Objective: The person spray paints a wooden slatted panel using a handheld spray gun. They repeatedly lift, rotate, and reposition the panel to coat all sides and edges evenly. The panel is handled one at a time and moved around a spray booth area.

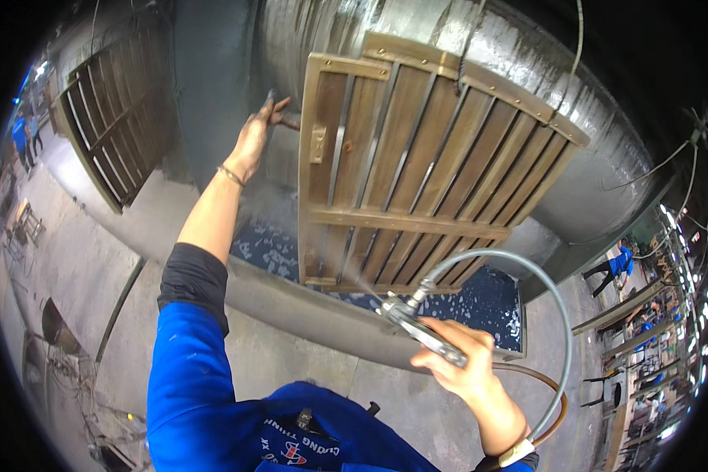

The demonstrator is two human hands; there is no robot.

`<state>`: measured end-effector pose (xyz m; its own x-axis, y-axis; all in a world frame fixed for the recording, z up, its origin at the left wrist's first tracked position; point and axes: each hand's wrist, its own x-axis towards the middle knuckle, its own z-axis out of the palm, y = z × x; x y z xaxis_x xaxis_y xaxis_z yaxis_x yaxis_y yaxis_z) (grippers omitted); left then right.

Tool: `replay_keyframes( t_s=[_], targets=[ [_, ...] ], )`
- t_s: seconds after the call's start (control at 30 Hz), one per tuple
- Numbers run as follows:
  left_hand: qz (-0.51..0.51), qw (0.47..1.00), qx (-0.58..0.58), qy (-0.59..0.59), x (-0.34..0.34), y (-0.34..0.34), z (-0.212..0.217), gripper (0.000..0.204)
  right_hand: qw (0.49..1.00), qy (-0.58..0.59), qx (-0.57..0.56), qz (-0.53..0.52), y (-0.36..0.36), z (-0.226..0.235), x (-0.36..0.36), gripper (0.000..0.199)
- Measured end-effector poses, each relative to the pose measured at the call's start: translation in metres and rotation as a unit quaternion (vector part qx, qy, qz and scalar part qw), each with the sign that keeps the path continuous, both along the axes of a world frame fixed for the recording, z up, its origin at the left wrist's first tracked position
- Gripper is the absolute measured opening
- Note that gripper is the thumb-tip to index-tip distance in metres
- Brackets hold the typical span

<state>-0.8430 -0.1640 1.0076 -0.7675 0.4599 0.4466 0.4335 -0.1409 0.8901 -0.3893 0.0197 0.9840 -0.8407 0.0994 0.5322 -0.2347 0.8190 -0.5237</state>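
A slatted brown wooden panel point(405, 145) hangs in front of me, tilted, over a trough of dark liquid. My left hand point(261, 130) is raised at its left edge with fingers spread. One fingertip meets that edge or passes behind it; I cannot tell which. Low at the right, my right hand point(464, 358) is wrapped round a metal spray gun point(417, 326). Its nozzle points up and left, and a faint mist runs from it toward the panel's lower part. A grey hose point(554, 291) loops from the gun to my right wrist.
Foam floats on the dark liquid point(267, 245) under the panel. A curved, wet metal wall point(606, 173) stands behind. Another slatted panel point(118, 118) hangs at the left. Cords point(578, 47) hang from above. A brown hose point(554, 385) runs near my right forearm. People in blue point(620, 263) are far off.
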Motion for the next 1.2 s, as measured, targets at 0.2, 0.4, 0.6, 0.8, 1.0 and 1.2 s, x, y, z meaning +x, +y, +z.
replay_keyframes(
  t_s=[0.2, 0.4, 0.6, 0.8, 1.0, 1.2],
  targets=[
    [-0.016, 1.000, 0.003, 0.012, 0.019, -0.015, 0.000, 0.072, 0.979, -0.200, -0.019, -0.037, -0.022, -0.054, -0.010, 0.052],
    [-0.026, 0.999, -0.001, 0.034, 0.034, -0.021, 0.007, 0.073, 0.994, -0.052, -0.094, -0.015, -0.009, -0.004, 0.014, 0.060],
    [-0.022, 0.999, 0.021, 0.019, 0.048, -0.014, 0.003, 0.064, 0.946, 0.275, -0.168, -0.034, 0.028, 0.066, 0.064, 0.091],
    [-0.040, 0.997, 0.015, 0.058, 0.049, -0.020, -0.001, 0.051, 0.913, 0.336, -0.103, -0.206, 0.084, 0.085, 0.097, 0.078],
    [-0.150, 0.987, 0.054, -0.001, 0.051, -0.027, 0.005, 0.037, 0.853, 0.296, -0.117, -0.415, 0.126, 0.091, 0.110, 0.059],
    [-0.276, 0.961, 0.014, 0.011, 0.064, -0.025, 0.010, 0.041, 0.873, 0.267, -0.134, -0.386, 0.125, 0.066, 0.112, 0.049]
  ],
)
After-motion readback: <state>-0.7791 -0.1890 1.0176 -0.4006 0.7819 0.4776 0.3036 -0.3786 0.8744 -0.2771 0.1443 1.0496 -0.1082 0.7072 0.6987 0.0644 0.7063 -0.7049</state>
